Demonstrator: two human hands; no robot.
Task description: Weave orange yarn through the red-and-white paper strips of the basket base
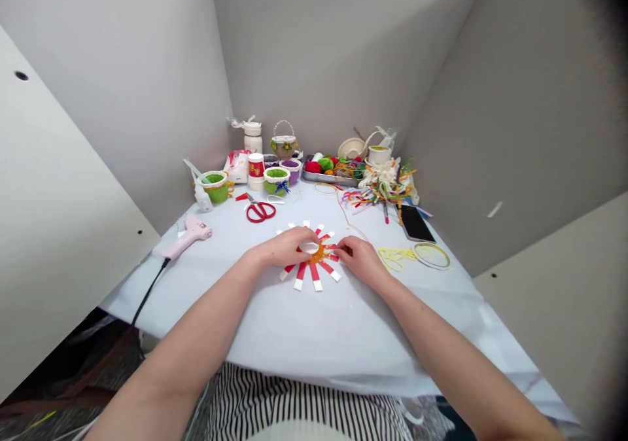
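A paper sunburst lies flat on the table, close to the near edge and between the two hands: an orange centre ringed by red strips with white tips. Ten strips can be counted, and others may be hidden under the fingers. A single small white disc sits on the centre. The left hand comes in from the near left and curves over the disc, its fingertips on the disc's far side. The right hand comes in from the near right, with its fingers gathered at the sunburst's right edge; whether they actually pinch a strip can't be told from here. The hands are apart, with the disc and centre between them. A pale blue sheet covers the table. On it, to the far left, lie one pair of red-handled scissors and one pink glue gun. To the right are one black phone and one loop of yellow cord. Along the far edge stand two green-lined cups, one metal tray of colourful craft materials and one small handled basket.
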